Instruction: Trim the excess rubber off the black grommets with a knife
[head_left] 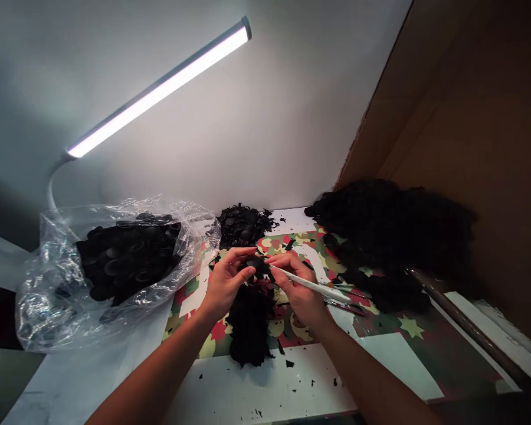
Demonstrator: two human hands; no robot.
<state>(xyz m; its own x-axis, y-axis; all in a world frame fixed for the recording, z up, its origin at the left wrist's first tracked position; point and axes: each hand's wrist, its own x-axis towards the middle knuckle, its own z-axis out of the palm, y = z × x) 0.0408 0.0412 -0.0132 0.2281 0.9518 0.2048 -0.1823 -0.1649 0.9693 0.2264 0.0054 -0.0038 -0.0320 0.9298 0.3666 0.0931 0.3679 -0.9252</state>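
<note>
At the centre of the clock, the left hand (pixel 225 282) pinches one black disc (pixel 253 264) between thumb and fingers, while the right hand (pixel 301 295) is closed around one white tool (pixel 301 281), its tip towards the disc. Three loose black heaps lie around: a small heap (pixel 244 227) at twelve, a large heap (pixel 389 230) at two, a narrow heap (pixel 248 333) at six. One clear bag (pixel 44 310) of black pieces sits at nine; one lit lamp (pixel 159 92) slants at eleven.

Two hands (pixel 223 282), one lamp (pixel 161 92), one plastic bag (pixel 42 310).
</note>
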